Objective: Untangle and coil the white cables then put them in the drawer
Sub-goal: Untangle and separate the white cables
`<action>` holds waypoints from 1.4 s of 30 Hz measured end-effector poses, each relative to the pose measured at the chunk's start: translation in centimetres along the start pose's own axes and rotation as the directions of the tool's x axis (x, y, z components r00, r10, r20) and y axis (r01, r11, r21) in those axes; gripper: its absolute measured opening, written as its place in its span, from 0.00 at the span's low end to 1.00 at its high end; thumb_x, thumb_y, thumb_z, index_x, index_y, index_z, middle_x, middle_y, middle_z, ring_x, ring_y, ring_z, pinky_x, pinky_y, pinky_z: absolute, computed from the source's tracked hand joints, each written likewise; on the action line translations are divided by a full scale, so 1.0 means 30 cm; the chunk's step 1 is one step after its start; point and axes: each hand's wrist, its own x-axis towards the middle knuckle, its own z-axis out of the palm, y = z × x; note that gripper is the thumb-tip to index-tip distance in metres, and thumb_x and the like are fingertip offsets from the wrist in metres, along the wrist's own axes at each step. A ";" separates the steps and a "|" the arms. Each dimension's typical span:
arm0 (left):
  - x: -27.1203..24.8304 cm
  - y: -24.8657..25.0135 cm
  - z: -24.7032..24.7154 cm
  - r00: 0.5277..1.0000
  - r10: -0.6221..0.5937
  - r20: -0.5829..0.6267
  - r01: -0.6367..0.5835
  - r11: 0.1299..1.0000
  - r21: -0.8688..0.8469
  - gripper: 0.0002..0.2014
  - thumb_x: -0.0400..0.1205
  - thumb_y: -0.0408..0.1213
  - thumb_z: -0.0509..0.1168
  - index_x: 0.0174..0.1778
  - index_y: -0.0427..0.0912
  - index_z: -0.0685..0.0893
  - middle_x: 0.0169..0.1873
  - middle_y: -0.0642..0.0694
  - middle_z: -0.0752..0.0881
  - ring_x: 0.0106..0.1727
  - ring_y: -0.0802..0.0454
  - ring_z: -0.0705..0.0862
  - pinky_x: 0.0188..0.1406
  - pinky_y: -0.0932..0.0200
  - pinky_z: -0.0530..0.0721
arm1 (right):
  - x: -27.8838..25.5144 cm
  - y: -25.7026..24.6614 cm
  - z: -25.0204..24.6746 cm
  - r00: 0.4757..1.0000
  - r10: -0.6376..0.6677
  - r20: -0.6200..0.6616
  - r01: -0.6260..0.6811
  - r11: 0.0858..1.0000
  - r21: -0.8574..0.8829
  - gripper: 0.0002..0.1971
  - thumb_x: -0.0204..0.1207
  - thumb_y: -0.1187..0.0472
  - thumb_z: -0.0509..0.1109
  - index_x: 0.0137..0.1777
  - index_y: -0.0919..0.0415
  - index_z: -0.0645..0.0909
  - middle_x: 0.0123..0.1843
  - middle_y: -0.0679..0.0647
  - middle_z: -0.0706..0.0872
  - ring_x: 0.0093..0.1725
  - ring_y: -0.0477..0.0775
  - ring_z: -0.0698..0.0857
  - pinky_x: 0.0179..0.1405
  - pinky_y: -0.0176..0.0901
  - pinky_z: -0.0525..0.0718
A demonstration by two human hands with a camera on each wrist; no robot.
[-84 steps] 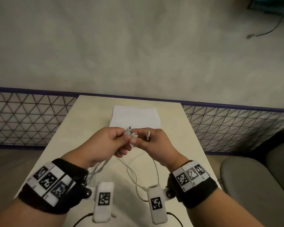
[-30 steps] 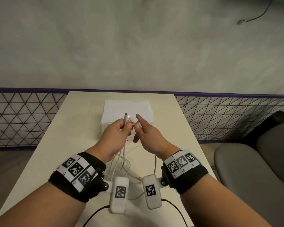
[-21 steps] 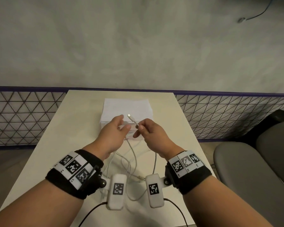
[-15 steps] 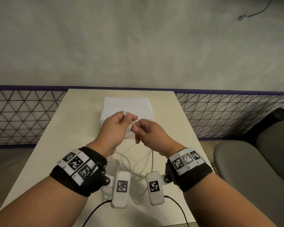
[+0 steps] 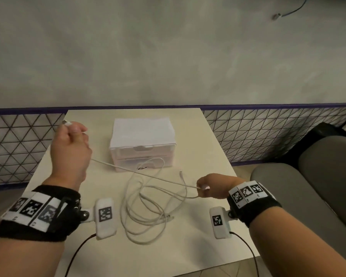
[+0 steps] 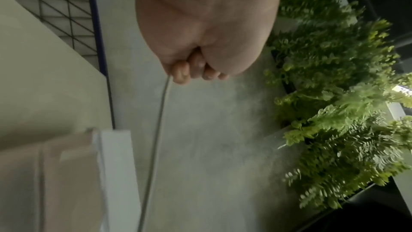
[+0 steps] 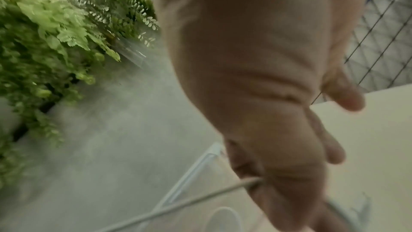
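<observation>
My left hand (image 5: 70, 144) is raised over the table's left side and grips one end of a white cable (image 5: 140, 173), whose plug (image 5: 66, 123) sticks out above the fist. That cable runs taut across to my right hand (image 5: 210, 186), which pinches it low near the table's right edge. In the left wrist view the cable (image 6: 156, 138) leaves my curled fingers (image 6: 185, 71). In the right wrist view the cable (image 7: 178, 204) passes between thumb and fingers. A loose tangle of white cables (image 5: 146, 212) lies on the table between my wrists. The white drawer unit (image 5: 142, 144) stands behind, its drawers closed.
The cream table (image 5: 198, 140) is narrow, with mesh fencing (image 5: 268, 132) on both sides. A grey seat (image 5: 308, 176) stands to the right. A free cable plug (image 5: 181, 173) lies near the drawer unit's right front. Green plants (image 6: 334, 112) show in the wrist views.
My hands, which were together in front of the drawer unit, have pulled apart: the left went up and left with the plug, the right went down and right, drawing the cable taut.
</observation>
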 end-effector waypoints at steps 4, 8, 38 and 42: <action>0.016 0.002 -0.040 0.988 0.112 0.102 -0.141 0.928 0.345 0.14 0.87 0.50 0.49 0.49 0.50 0.78 0.35 0.45 0.78 0.34 0.48 0.76 0.31 0.57 0.73 | 0.005 0.046 -0.006 0.968 0.087 -0.237 -0.062 0.992 0.111 0.11 0.79 0.68 0.62 0.48 0.51 0.81 0.51 0.50 0.87 0.43 0.47 0.83 0.44 0.35 0.75; -0.088 -0.020 0.065 0.823 0.004 0.569 -0.315 0.836 0.449 0.10 0.85 0.42 0.57 0.41 0.53 0.82 0.38 0.50 0.84 0.37 0.53 0.81 0.34 0.58 0.75 | 0.005 -0.068 -0.058 0.931 -0.001 -0.366 0.173 0.883 0.437 0.13 0.81 0.67 0.60 0.50 0.49 0.84 0.42 0.49 0.83 0.30 0.46 0.89 0.27 0.40 0.82; -0.019 0.078 0.050 0.834 0.542 -0.104 -0.406 0.730 0.550 0.16 0.87 0.37 0.52 0.52 0.34 0.84 0.54 0.34 0.77 0.55 0.42 0.77 0.50 0.67 0.70 | 0.086 -0.203 -0.128 0.856 -0.002 -0.517 0.251 0.876 0.412 0.02 0.80 0.63 0.64 0.46 0.58 0.75 0.44 0.57 0.87 0.34 0.47 0.90 0.36 0.42 0.89; -0.006 0.091 0.025 0.891 0.452 -0.044 -0.329 0.710 0.622 0.17 0.87 0.38 0.52 0.56 0.34 0.84 0.61 0.30 0.77 0.58 0.39 0.76 0.50 0.62 0.69 | 0.051 -0.242 -0.174 0.793 -0.003 -0.610 0.382 0.782 0.493 0.01 0.79 0.65 0.66 0.47 0.61 0.77 0.42 0.59 0.89 0.33 0.40 0.89 0.36 0.29 0.86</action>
